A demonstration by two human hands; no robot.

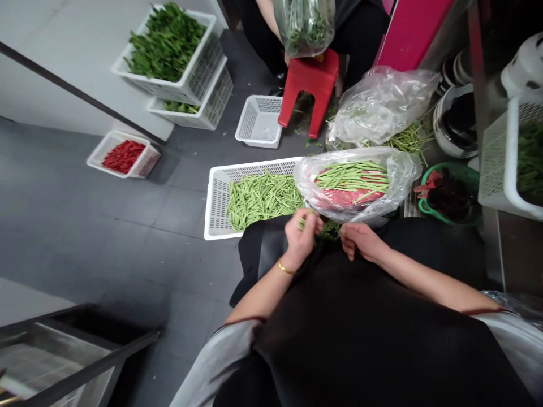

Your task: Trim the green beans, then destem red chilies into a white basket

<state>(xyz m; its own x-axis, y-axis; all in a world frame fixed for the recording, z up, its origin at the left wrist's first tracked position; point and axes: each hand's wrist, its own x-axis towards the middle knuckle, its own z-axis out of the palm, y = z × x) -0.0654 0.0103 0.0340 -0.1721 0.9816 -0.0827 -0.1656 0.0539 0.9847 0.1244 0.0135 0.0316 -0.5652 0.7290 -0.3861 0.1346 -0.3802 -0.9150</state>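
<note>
Thin green long bean [302, 224] clamped between fingertips of bare left hand [301, 240], just beside white slotted plastic crate [216, 198] of cut beans; right hand [360, 240] farther from crate, fingers curled by dark green leaves [328, 230], any hold unclear; clear plastic bag [407, 169] of long beans touching crate

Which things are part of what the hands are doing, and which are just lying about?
Part of it: left hand, holding a bean; right hand; bag of long beans; crate of short beans.
Lying about: red stool; crate of red chillies.
</note>
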